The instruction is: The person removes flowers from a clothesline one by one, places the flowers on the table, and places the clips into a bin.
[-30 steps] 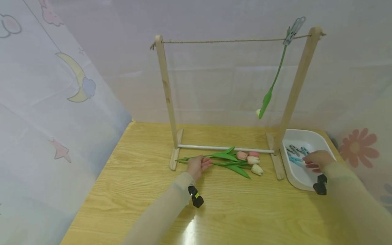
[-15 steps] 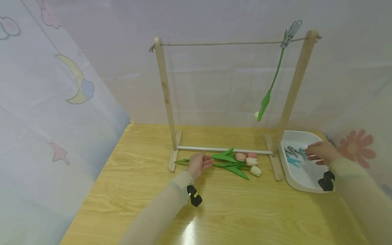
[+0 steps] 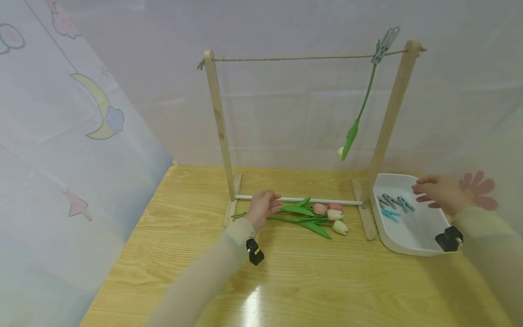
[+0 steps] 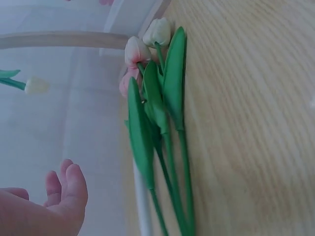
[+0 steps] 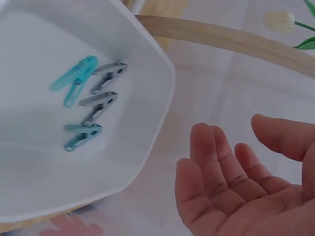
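Several artificial tulips (image 3: 314,220), pink and white with green leaves, lie on the table at the foot of a wooden rack. Above their stems my left hand (image 3: 263,209) hovers with relaxed fingers, holding nothing; the left wrist view shows it apart from the stems. My right hand (image 3: 441,193) is raised over the far right side of a white tray (image 5: 147,162), its fingers loosely bent and nothing in them. Inside the tray lie several clothespins, some grey (image 5: 101,105), some turquoise (image 5: 74,78). One white tulip (image 3: 351,136) hangs head down from the rack's rope, pinched by a grey clothespin (image 3: 385,45).
The rack has two wooden posts (image 3: 218,122), a twine rope (image 3: 286,59) between their tops and a white rod (image 3: 294,199) low down. Its right foot (image 3: 368,222) stands close beside the tray. A printed cloth backdrop (image 3: 278,118) rises behind the table.
My right hand has moved up and to the right, away from the clothespins, with nothing in it. My left hand has lifted slightly off the tulip stems.
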Demonstrator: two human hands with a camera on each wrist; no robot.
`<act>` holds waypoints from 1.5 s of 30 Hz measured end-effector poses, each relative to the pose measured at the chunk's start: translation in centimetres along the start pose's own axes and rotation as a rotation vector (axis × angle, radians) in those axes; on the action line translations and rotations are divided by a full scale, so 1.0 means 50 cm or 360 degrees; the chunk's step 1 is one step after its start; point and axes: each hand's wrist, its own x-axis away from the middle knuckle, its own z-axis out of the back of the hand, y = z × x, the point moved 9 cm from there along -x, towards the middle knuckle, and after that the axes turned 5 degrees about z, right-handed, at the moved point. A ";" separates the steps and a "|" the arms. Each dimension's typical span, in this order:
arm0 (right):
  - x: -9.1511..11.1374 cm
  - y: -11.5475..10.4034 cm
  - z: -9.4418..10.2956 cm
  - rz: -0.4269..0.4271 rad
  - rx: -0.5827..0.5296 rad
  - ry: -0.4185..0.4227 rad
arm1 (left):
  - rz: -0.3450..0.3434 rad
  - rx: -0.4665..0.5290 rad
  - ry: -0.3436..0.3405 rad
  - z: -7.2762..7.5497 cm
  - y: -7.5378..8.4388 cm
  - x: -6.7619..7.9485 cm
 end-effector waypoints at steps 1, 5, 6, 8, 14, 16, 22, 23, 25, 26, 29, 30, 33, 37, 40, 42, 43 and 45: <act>0.003 -0.011 0.003 0.0008 0.0032 0.0018 | -0.0013 -0.0011 -0.0006 -0.003 0.008 0.002; 0.014 -0.044 0.018 0.0002 0.0023 0.0106 | -0.0102 -0.0054 -0.0042 -0.016 0.042 0.007; 0.016 -0.050 0.021 -0.0008 0.0015 0.0135 | -0.0120 -0.0066 -0.0047 -0.019 0.050 0.007; 0.019 -0.061 0.027 -0.0007 0.0039 0.0179 | -0.0146 -0.0081 -0.0050 -0.023 0.063 0.008; 0.032 -0.086 0.039 -0.0003 0.0068 0.0290 | -0.0170 -0.0129 -0.0049 -0.031 0.082 0.010; 0.039 -0.095 0.042 -0.0004 0.0010 0.0330 | -0.0186 -0.0158 -0.0042 -0.033 0.087 0.011; 0.062 -0.124 0.054 0.0005 -0.0163 0.0472 | -0.0259 -0.0225 -0.0030 -0.043 0.105 0.013; 0.065 -0.130 0.055 0.0010 -0.0181 0.0488 | -0.0276 -0.0229 -0.0035 -0.046 0.109 0.013; 0.070 -0.140 0.057 0.0020 -0.0190 0.0515 | -0.0301 -0.0242 -0.0037 -0.051 0.117 0.014; 0.070 -0.147 0.059 0.0036 -0.0150 0.0532 | -0.0316 -0.0250 -0.0039 -0.053 0.122 0.015; 0.070 -0.170 0.067 0.0128 -0.0148 0.0570 | -0.0353 -0.0265 -0.0063 -0.063 0.135 0.017; 0.069 -0.178 0.070 0.0160 -0.0136 0.0590 | -0.0364 -0.0276 -0.0069 -0.066 0.139 0.018; 0.071 -0.205 0.082 0.0276 -0.0169 0.0650 | -0.0406 -0.0316 -0.0081 -0.077 0.156 0.021; 0.076 -0.247 0.093 0.0406 -0.0227 0.0753 | -0.0452 -0.0337 -0.0099 -0.092 0.179 0.023; 0.077 -0.276 0.094 0.0467 -0.0258 0.0797 | -0.0457 -0.0323 -0.0117 -0.102 0.187 0.023; 0.076 -0.289 0.093 0.0480 -0.0276 0.0814 | -0.0451 -0.0326 -0.0117 -0.109 0.189 0.025; 0.076 -0.296 0.093 0.0479 -0.0279 0.0823 | -0.0450 -0.0334 -0.0121 -0.112 0.190 0.026; 0.076 -0.310 0.093 0.0483 -0.0290 0.0849 | -0.0449 -0.0352 -0.0126 -0.120 0.192 0.027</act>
